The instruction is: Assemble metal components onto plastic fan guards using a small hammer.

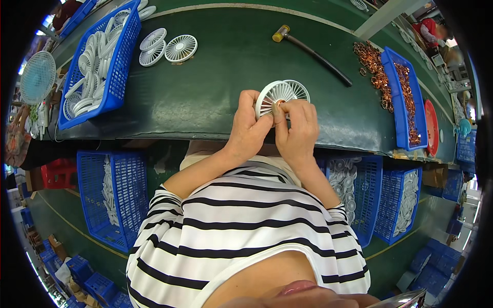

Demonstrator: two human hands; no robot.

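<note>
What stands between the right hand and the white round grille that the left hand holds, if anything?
Nothing visible: the right hand is at the middle of the held grille, beside a copper-coloured piece. A second white grille shows behind, and the hammer lies farther off.

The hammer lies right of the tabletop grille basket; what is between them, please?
Three loose white spoked grilles, then bare green tabletop, in the head view.

The left forearm (203, 169) slants inward and forward; the right forearm (319, 180) leans in to meet it, both bare. The left hand (245, 127) curls in a grip. The right hand (299, 123) pinches, its fingers bent, with the 2 thumbs close together.
</note>
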